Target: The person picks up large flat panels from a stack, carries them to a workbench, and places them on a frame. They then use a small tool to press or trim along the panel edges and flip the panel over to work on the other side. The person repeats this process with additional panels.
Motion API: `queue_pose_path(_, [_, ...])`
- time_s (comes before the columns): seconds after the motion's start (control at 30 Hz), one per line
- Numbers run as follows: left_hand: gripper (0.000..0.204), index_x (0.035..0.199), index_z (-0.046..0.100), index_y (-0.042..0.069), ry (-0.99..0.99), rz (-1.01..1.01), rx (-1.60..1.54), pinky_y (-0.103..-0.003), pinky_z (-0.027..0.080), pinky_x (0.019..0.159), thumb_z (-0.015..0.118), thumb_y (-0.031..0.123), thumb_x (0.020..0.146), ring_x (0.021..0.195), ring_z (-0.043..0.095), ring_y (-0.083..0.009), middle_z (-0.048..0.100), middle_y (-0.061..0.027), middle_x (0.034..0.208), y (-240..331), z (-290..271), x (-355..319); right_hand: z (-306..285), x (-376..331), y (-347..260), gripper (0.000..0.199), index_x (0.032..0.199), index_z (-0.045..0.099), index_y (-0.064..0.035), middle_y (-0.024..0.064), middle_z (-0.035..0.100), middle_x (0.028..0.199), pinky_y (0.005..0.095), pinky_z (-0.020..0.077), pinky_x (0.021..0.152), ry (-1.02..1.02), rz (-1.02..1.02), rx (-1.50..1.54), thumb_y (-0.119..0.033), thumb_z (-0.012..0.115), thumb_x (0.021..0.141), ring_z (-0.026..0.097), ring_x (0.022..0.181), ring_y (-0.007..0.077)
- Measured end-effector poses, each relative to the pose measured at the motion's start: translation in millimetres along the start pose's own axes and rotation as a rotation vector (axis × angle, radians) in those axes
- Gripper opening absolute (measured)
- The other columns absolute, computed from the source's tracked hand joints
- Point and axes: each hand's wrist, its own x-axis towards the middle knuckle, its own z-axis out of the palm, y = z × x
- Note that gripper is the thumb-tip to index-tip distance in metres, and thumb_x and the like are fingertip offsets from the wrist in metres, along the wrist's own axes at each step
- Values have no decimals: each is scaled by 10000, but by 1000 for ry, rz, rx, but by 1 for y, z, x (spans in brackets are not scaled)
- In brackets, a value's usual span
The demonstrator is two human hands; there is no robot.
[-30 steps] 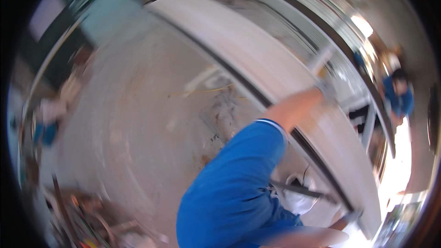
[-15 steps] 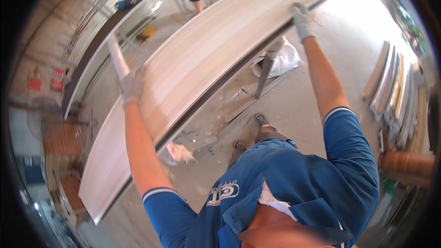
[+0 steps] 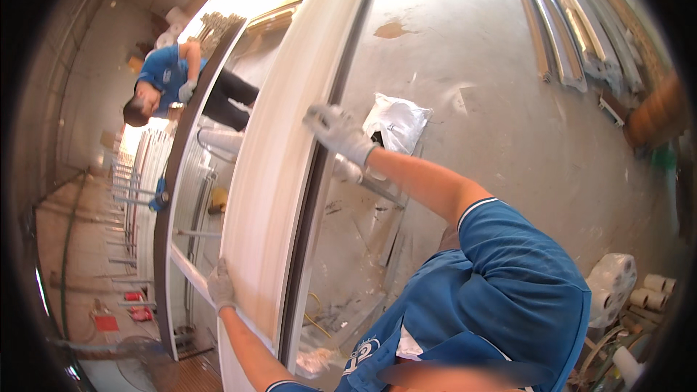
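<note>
A long pale wood-grain panel (image 3: 270,145) with a dark right edge runs from near my body to the bright far end. My left hand (image 3: 221,287), in a light grey work glove, grips its left edge near the close end. Farther along, my right hand (image 3: 337,132), gloved alike, is closed over the dark edge with fingertips on the pale face. What lies under the panel is mostly hidden. To its left is a long frame with a dark outer side (image 3: 178,167), and a wrapped pale crossbar (image 3: 190,273) meets the panel close to my left hand.
A co-worker in a blue shirt (image 3: 165,72) stands beyond the frame, one gloved hand on it. A blue tool (image 3: 159,194) sits on the frame. A white plastic bag (image 3: 401,120) lies on the floor right of the panel. Long profiles (image 3: 563,22) and wrapped rolls (image 3: 611,283) are at right.
My view has turned, and the panel now points more straight ahead. My right hand is nearer my body, its arm more bent. The co-worker's upper body has come into view.
</note>
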Motion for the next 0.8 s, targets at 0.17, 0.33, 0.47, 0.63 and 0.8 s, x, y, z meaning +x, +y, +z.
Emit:
queue_pose_path(0.17, [612, 1197, 675, 83, 99, 96, 62, -517, 480, 912, 387, 591, 1016, 1071, 627, -477, 677, -288, 1112, 189, 19, 96, -36, -11, 37, 494, 1354, 560, -155, 173, 639, 1232, 457, 496, 972, -207, -313, 147, -448, 601, 958, 619, 1145, 352])
queue_pose_path(0.33, [624, 1206, 670, 66, 81, 176, 42, -522, 468, 953, 389, 589, 1017, 1126, 599, -483, 663, -303, 1143, 323, 35, 184, -131, -27, 147, 483, 1364, 569, -137, 184, 637, 1254, 442, 500, 977, -405, -168, 48, -420, 579, 973, 637, 1127, 357])
queue_pose_path(0.47, [619, 1265, 646, 51, 9, 296, 36, -516, 460, 976, 401, 564, 1022, 1144, 593, -480, 651, -295, 1201, 408, 45, 252, -223, -15, 244, 338, 1146, 715, -109, 146, 716, 1147, 403, 526, 930, -163, 238, 31, -375, 608, 967, 685, 1051, 312])
queue_pose_path(0.63, [602, 1357, 563, 25, 145, 450, -67, -494, 443, 1018, 409, 507, 1032, 1197, 576, -458, 636, -279, 1251, 552, 67, 313, -316, -5, 313, 338, 1145, 704, -79, 129, 739, 1084, 382, 544, 855, 264, 490, -12, -355, 619, 970, 709, 980, 281])
queue_pose_path(0.8, [526, 1442, 490, 52, 306, 986, 177, -442, 337, 1140, 410, 394, 1051, 1397, 418, -339, 513, -167, 1469, 720, 92, 403, -353, 25, 349, 335, 1117, 703, -46, 88, 735, 946, 322, 524, 788, 408, 639, 85, -342, 636, 976, 676, 871, 173])
